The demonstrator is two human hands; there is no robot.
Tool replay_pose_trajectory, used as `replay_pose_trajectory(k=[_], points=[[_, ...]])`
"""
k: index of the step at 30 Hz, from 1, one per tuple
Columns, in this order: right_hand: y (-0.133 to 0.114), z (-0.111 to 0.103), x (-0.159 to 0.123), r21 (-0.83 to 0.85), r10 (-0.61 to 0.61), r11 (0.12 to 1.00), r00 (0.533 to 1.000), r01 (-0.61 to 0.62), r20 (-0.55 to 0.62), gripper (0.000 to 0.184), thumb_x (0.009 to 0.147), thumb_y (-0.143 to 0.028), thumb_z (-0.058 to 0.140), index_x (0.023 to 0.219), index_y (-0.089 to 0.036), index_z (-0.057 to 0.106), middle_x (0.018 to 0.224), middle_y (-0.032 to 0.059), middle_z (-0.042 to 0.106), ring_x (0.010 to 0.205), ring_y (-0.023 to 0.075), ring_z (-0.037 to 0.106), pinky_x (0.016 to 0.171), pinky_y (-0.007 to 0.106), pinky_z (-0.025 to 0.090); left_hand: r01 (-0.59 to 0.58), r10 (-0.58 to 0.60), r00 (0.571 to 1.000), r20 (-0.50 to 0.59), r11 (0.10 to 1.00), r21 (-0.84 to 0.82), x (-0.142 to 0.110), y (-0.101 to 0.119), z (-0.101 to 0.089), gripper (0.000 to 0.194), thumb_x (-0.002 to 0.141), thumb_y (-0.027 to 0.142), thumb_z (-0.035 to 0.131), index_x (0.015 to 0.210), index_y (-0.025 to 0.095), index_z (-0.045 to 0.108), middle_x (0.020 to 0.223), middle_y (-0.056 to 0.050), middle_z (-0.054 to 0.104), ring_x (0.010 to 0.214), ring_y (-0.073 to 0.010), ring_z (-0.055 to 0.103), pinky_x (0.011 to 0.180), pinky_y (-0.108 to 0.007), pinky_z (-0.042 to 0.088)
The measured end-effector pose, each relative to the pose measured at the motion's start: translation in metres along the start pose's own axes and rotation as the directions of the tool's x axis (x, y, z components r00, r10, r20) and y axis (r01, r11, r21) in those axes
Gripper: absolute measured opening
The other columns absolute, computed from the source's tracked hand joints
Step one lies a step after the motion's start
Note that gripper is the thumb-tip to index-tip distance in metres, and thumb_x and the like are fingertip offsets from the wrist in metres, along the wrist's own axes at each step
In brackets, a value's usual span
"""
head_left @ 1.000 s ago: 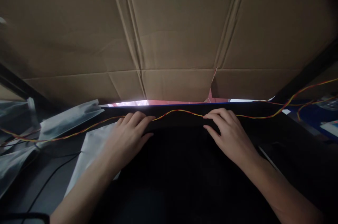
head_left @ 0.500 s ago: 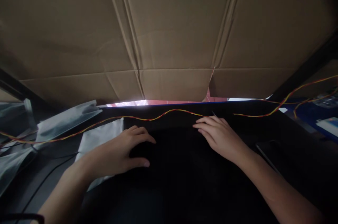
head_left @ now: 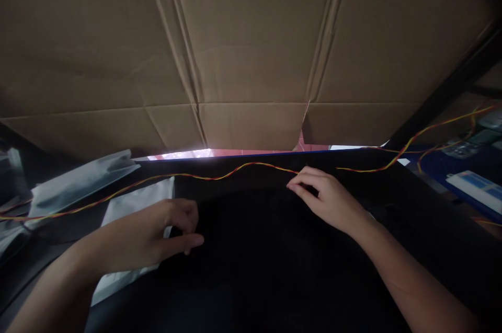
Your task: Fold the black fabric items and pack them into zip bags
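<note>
My left hand (head_left: pixel 164 233) is over the left part of the dark surface, its fingers curled in and a fingertip showing just under the thumb. Anything it pinches there is lost in the black. Behind and beneath it lies a pale, flat plastic bag (head_left: pixel 129 202). Thumb and forefinger of my right hand (head_left: pixel 319 192) meet in a pinch; what is between them is too small or dark to make out. A twisted red-and-yellow wire (head_left: pixel 243 167) runs along the back and passes behind the right hand's knuckles.
A large creased cardboard sheet (head_left: pixel 251 50) slopes over the back. More clear plastic bags (head_left: pixel 82 179) lie at the left, near a thin black cable (head_left: pixel 27 283). At the right are a blue tray (head_left: pixel 433 163) and a white-and-blue box (head_left: pixel 476 186).
My left hand has shifted left and its fingers have curled toward the thumb. The right hand's fingers have drawn into a pinch. The whole view has turned slightly to the right.
</note>
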State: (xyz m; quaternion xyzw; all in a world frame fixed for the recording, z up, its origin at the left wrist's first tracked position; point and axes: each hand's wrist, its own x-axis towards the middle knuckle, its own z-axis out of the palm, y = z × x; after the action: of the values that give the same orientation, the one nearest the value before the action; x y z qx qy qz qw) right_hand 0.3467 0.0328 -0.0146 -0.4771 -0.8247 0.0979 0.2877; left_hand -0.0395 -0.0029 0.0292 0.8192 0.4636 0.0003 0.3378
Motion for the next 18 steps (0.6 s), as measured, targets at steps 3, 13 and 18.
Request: replay_pose_trajectory(k=[3,13,18], points=[[0.007,0.007,-0.003,-0.115,-0.040,0.992,0.996,0.049,0.082,0.019,0.106,-0.023,0.062,0.103,-0.028,0.080,0.113,0.0024,0.080,0.111,0.0268,0.073,0.099,0.051,0.055,0.105,-0.104,0.994,0.024,0.992,-0.065,-0.011,0.012,-0.003,0.035,0.098,0.057,0.063,0.091,0.029,0.083,0.098,-0.003,0.080,0.084,-0.0205,0.076,0.074,-0.027,0.057],[0.015,0.022,-0.004,-0.202,-0.041,0.979,0.996,0.025,-0.077,0.031,0.106,-0.018,0.053,0.121,-0.022,0.079,0.144,0.0110,0.071,0.133,0.0346,0.064,0.111,0.060,0.054,0.335,-0.220,0.901,0.373,0.900,-0.279,-0.017,0.037,-0.008,0.037,0.097,0.054,0.059,0.103,0.024,0.079,0.073,-0.004,0.076,0.054,-0.0142,0.069,0.053,-0.019,0.048],[-0.008,0.016,-0.006,-0.022,-0.123,0.992,0.988,0.126,0.090,0.027,0.110,-0.034,0.057,0.128,-0.029,0.077,0.145,0.0066,0.070,0.137,0.0283,0.063,0.118,0.053,0.053,0.207,-0.175,0.964,0.200,0.966,-0.154,-0.004,0.023,-0.002,0.027,0.093,0.052,0.070,0.096,0.027,0.078,0.083,0.000,0.075,0.075,-0.0170,0.072,0.063,-0.022,0.051]])
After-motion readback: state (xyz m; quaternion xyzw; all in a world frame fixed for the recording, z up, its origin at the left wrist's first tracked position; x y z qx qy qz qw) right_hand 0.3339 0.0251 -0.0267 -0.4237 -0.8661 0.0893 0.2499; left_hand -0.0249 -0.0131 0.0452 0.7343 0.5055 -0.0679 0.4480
